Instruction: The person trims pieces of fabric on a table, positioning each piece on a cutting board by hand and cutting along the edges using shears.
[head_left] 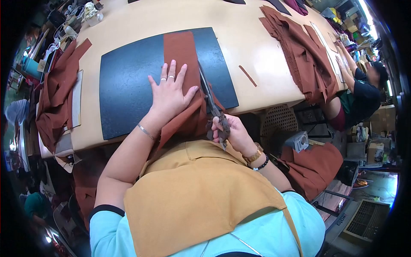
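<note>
The step in hand appears to be cutting along the right edge of the rust-brown fabric (180, 48), which lies on the dark mat (128, 81) atop the worktop (261, 47), its near end draping over the edge toward the person. The next move seems to call for holding the cloth flat and guiding the scissors (206, 88) straight along that edge; whether the blades are parted cannot be told. The left hand (171, 92) rests palm down on the fabric, fingers spread and pointing away, gripping nothing, with its forearm reaching up from the lower left. The right hand (235, 135) is curled around the wrapped handles (221, 125), just off the worktop's near edge, with the wrist low and the blades pointing forward, slightly leftward.
</note>
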Action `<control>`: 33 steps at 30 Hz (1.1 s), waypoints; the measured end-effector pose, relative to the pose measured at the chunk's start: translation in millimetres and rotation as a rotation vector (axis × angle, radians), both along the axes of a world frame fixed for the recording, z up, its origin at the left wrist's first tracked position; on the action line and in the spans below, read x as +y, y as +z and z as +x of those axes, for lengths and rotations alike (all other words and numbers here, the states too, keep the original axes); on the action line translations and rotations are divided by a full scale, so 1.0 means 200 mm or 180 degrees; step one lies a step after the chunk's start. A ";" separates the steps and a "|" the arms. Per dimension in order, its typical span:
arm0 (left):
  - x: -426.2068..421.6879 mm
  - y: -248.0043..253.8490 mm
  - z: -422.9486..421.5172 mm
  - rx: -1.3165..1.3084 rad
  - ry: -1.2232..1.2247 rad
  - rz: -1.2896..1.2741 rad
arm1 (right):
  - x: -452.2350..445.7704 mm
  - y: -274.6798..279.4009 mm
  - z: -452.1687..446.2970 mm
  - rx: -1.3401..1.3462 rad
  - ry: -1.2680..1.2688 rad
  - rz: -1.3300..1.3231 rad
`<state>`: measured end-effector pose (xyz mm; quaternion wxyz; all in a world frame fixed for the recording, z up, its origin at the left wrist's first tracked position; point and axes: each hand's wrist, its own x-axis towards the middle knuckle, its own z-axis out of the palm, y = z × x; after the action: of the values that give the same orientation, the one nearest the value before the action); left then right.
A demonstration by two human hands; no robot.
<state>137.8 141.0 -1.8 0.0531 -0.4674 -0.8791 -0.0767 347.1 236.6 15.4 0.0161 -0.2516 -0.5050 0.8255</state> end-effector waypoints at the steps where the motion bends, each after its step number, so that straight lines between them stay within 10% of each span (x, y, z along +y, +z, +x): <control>1: -0.01 0.00 0.02 0.0044 0.0002 -0.0072 | 0.01 0.00 0.00 -0.0009 0.0010 -0.0019; 22: 0.11 0.10 -0.02 -0.0503 0.0229 -0.0056 | 0.01 -0.08 -0.02 0.0256 -0.0773 -0.0336; 33: 0.05 0.02 -0.16 -0.0506 -0.0572 0.0014 | 0.24 -0.08 0.22 0.0227 0.0253 -0.0901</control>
<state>105.1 151.8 2.4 -0.0229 -0.5366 -0.8350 -0.1199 391.3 285.6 -1.4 -0.0344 -0.2017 -0.3923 0.8968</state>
